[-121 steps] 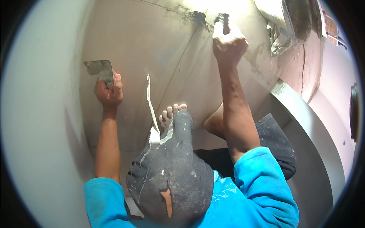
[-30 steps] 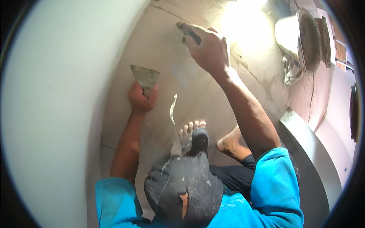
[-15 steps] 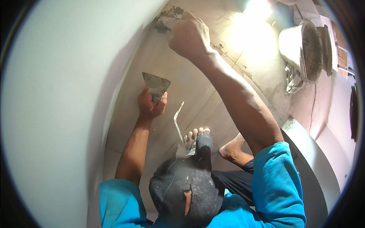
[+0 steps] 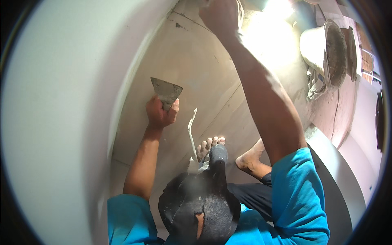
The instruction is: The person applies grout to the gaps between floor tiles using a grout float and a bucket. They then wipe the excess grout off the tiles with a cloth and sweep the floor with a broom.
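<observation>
My left hand [image 4: 160, 111] is closed round the handle of a putty knife [image 4: 166, 90]. Its wide, grey-smeared blade points away from me, above the tiled floor [image 4: 200, 69] and close to the white wall [image 4: 61, 102]. My right arm stretches far forward, and my right hand [image 4: 222, 16] is closed at the top edge of the picture. Whatever lies in its fingers is hidden or cut off by the edge. A small dark crumb [image 4: 178, 25] sits on the floor left of that hand.
A bright lamp [image 4: 278, 7] glares at the far right. Near it a pale, dirty basin [image 4: 316, 47] rests tipped on its side, with a rag [image 4: 315, 85] beside it. A thin pale strip [image 4: 191, 132] rises by my bare foot [image 4: 211, 146]. My knee [image 4: 200, 204] shows through torn dark trousers.
My right hand has moved forward and to the right, away from the wall. The dark grey patch near the wall's foot no longer shows there. My left hand with the putty knife has barely shifted.
</observation>
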Tool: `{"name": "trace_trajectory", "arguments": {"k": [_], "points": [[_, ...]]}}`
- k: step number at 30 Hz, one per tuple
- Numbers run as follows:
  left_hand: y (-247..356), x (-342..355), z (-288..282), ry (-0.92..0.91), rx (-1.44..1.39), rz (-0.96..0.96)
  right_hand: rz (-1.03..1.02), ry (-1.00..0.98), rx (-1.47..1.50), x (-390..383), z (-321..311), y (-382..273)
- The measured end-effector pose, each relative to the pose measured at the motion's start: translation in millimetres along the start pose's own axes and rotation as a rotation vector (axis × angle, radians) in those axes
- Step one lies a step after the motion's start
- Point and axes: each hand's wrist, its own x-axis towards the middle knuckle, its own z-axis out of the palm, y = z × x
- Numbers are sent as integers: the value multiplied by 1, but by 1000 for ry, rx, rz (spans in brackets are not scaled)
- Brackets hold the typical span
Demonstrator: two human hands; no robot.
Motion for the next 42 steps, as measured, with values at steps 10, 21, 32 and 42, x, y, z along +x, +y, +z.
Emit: {"name": "trace_trajectory", "arguments": {"k": [10,21,32,42], "points": [[-1,3,0,-14,-15,18,-67,-396,-102,-5,-32,-27],[9,6,-6,-4,-18,11,97,-266,210,-10,-38,-29],[-4,-7,-4,-35,18,-30,5,-325,17,42,-36,1],[-4,-4,-3,8,-14,35,-486,81,50,79,0,52]]}}
